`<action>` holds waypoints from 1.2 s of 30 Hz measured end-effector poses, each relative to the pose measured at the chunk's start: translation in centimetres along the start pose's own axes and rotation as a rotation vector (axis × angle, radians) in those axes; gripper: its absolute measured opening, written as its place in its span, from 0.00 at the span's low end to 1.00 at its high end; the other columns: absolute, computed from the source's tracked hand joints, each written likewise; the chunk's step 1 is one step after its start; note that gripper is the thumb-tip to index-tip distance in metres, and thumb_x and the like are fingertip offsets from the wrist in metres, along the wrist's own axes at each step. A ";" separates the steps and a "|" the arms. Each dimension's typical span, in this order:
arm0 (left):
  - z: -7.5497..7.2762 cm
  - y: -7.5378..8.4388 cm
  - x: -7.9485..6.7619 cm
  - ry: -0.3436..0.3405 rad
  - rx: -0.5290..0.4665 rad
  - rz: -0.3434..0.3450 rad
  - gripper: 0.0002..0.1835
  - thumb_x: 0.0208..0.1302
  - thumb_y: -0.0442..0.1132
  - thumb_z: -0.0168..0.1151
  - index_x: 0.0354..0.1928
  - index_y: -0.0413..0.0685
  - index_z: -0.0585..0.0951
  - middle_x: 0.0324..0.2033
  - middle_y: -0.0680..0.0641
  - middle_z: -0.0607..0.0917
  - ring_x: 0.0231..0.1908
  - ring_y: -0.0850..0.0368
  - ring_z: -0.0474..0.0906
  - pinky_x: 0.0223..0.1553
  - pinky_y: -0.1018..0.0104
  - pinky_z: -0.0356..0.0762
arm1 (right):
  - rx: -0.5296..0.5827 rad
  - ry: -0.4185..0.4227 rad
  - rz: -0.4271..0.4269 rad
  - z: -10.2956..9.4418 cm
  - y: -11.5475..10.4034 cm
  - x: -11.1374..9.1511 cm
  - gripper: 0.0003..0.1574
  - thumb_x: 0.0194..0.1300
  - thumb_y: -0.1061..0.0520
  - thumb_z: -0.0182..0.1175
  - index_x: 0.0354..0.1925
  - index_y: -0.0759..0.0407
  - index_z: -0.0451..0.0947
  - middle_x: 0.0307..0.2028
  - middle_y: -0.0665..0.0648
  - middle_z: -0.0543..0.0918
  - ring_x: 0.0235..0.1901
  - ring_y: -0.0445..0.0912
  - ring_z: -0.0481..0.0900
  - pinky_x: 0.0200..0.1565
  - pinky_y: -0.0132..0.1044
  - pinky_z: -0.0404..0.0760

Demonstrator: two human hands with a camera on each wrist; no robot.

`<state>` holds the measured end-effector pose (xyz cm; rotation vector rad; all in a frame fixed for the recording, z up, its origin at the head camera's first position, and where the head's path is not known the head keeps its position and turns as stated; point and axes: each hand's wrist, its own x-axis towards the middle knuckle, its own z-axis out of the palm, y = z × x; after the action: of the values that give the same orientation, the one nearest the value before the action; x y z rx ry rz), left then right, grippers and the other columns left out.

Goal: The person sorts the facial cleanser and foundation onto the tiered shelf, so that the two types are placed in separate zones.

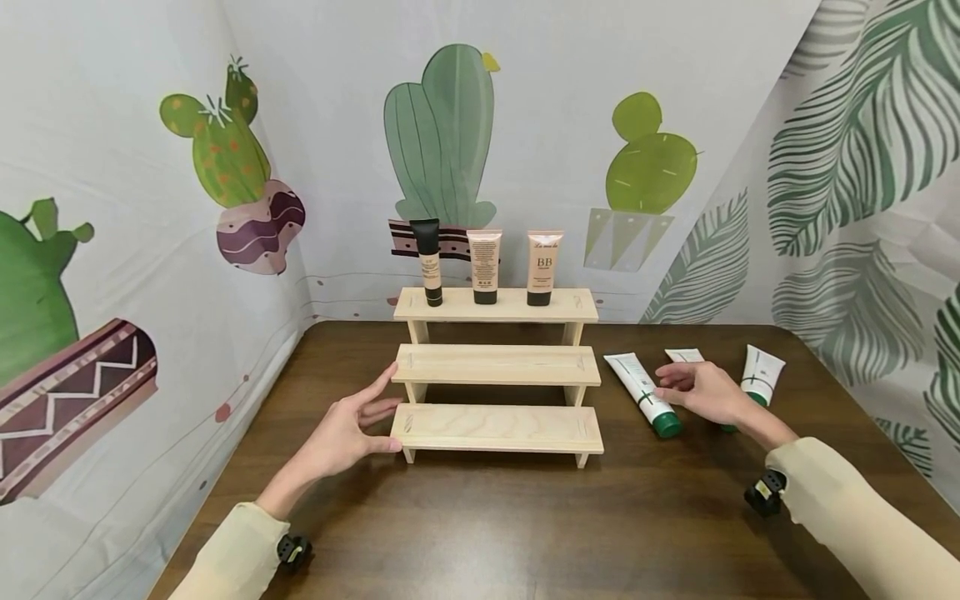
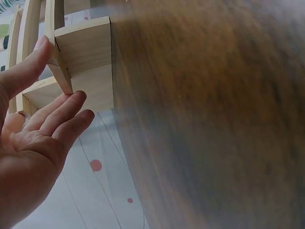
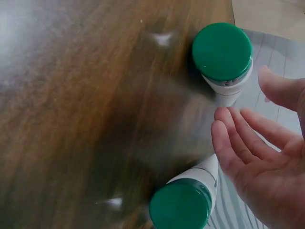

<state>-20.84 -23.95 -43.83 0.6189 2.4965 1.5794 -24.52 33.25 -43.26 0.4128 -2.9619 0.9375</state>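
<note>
A three-step wooden display stand stands on the table. At its left end my left hand rests with extended fingers, the index fingertip by the middle step and the thumb at the lowest one. In the left wrist view the thumb lies along a shelf end. My right hand hovers with loosely bent fingers over white tubes with green caps. Nearest to its fingertips is the left white tube; another tube is partly hidden behind the hand. In the right wrist view the fingers are between two green caps.
On the top step stand a slim black-capped tube and two beige tubes, one marked BB. A third white tube lies at the right on the brown table. Behind hangs a cactus-print cloth.
</note>
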 end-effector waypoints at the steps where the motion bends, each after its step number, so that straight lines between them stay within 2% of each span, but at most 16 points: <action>1: 0.0 0.0 0.0 0.000 0.000 -0.001 0.63 0.53 0.24 0.80 0.85 0.66 0.55 0.68 0.27 0.73 0.65 0.35 0.77 0.56 0.42 0.80 | 0.002 -0.016 0.004 0.0 0.1 0.1 0.29 0.71 0.52 0.70 0.59 0.73 0.81 0.46 0.62 0.88 0.44 0.56 0.85 0.46 0.50 0.83; 6: 0.0 0.0 0.0 0.001 0.004 -0.003 0.63 0.53 0.24 0.80 0.85 0.66 0.55 0.68 0.27 0.74 0.65 0.35 0.77 0.56 0.42 0.81 | 0.009 -0.053 0.020 0.3 0.2 0.8 0.31 0.73 0.49 0.69 0.60 0.73 0.81 0.48 0.63 0.88 0.46 0.56 0.86 0.48 0.52 0.84; 15: 0.1 0.0 0.0 0.004 0.017 -0.009 0.63 0.52 0.25 0.81 0.85 0.65 0.55 0.67 0.29 0.76 0.64 0.35 0.77 0.57 0.42 0.80 | 0.050 -0.116 0.033 0.5 0.1 1.1 0.30 0.72 0.53 0.68 0.59 0.77 0.78 0.47 0.64 0.87 0.49 0.59 0.85 0.51 0.51 0.83; 26: 0.1 0.2 0.0 0.003 0.009 -0.007 0.64 0.52 0.24 0.81 0.85 0.64 0.55 0.67 0.27 0.75 0.64 0.35 0.77 0.57 0.41 0.79 | 0.077 -0.205 0.030 -0.4 0.1 0.4 0.33 0.72 0.53 0.69 0.61 0.79 0.77 0.48 0.65 0.87 0.51 0.59 0.85 0.49 0.49 0.83; 33: 0.1 0.0 0.0 0.005 0.012 -0.008 0.63 0.52 0.25 0.81 0.85 0.65 0.56 0.67 0.28 0.75 0.64 0.36 0.77 0.57 0.43 0.80 | 0.130 -0.262 -0.004 -1.2 0.7 -0.6 0.30 0.71 0.60 0.69 0.60 0.82 0.75 0.48 0.66 0.87 0.50 0.58 0.85 0.45 0.36 0.83; 36: 0.0 0.0 0.0 0.006 0.014 -0.007 0.63 0.52 0.25 0.81 0.85 0.65 0.56 0.67 0.28 0.75 0.64 0.36 0.77 0.57 0.43 0.80 | 0.144 -0.272 -0.025 -1.3 0.9 -0.9 0.28 0.70 0.61 0.69 0.59 0.82 0.76 0.48 0.65 0.88 0.49 0.57 0.86 0.45 0.35 0.83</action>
<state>-20.81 -23.94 -43.80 0.6076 2.5138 1.5646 -24.01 34.94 -42.75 0.6273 -3.1272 1.1848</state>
